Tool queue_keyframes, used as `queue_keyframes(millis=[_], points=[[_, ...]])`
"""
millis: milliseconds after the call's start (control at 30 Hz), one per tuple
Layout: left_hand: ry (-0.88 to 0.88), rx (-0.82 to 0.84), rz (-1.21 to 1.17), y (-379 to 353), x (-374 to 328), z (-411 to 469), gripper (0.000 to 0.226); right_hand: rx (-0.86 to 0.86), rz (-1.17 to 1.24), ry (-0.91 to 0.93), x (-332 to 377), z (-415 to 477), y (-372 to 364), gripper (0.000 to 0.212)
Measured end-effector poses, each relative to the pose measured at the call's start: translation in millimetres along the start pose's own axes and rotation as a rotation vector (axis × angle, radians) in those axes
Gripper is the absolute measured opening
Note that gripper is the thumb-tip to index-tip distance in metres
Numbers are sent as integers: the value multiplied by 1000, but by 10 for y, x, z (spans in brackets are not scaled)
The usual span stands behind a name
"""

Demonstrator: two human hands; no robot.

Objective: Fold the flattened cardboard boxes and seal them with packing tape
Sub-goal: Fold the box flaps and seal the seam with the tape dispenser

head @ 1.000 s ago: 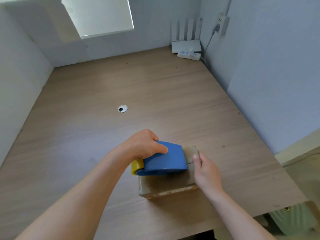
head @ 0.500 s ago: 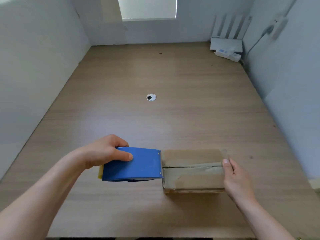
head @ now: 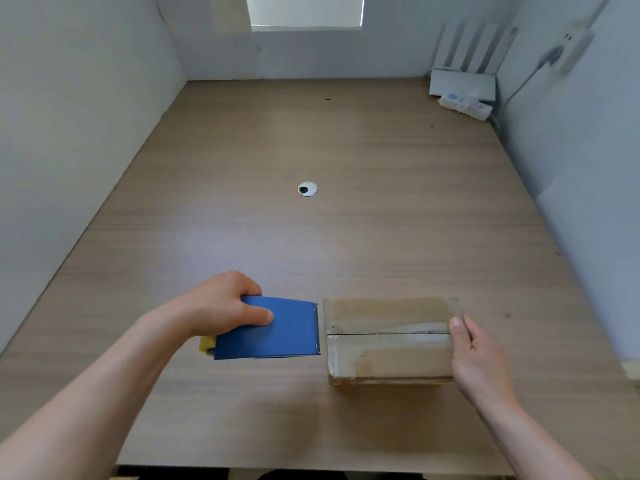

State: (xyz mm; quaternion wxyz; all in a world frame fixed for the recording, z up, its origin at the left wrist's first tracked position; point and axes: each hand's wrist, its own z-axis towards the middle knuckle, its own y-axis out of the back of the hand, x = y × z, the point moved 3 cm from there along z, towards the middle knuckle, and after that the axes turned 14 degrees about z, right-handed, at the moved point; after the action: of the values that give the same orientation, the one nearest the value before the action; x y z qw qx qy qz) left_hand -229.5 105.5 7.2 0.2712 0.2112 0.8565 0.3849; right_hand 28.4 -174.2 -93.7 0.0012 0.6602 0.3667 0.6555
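A small folded cardboard box sits on the wooden table, near its front edge. Clear tape covers the box's top and its centre seam. My left hand grips a blue tape dispenser with a yellow part at its back. The dispenser's toothed edge sits just left of the box's left side. My right hand holds the box's right end, thumb on the top by the seam, fingers down the side.
A round cable grommet is set in the middle of the table. At the back right corner stand a white router and a power strip. White walls enclose the table on three sides.
The dispenser was on top of the box a second ago; my left hand has drawn it leftward off the box's left end. My right hand stays on the right end. The camera view shifted.
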Motion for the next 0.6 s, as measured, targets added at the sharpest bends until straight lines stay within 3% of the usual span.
queue_keyframes(millis=[267,600], points=[[44,-190,350,11,-459,-18,37,-16,33,-11,6,-18,-10,41],[127,-296,497,-191,-435,-57,33,-11,2,10,65,-40,4,41]])
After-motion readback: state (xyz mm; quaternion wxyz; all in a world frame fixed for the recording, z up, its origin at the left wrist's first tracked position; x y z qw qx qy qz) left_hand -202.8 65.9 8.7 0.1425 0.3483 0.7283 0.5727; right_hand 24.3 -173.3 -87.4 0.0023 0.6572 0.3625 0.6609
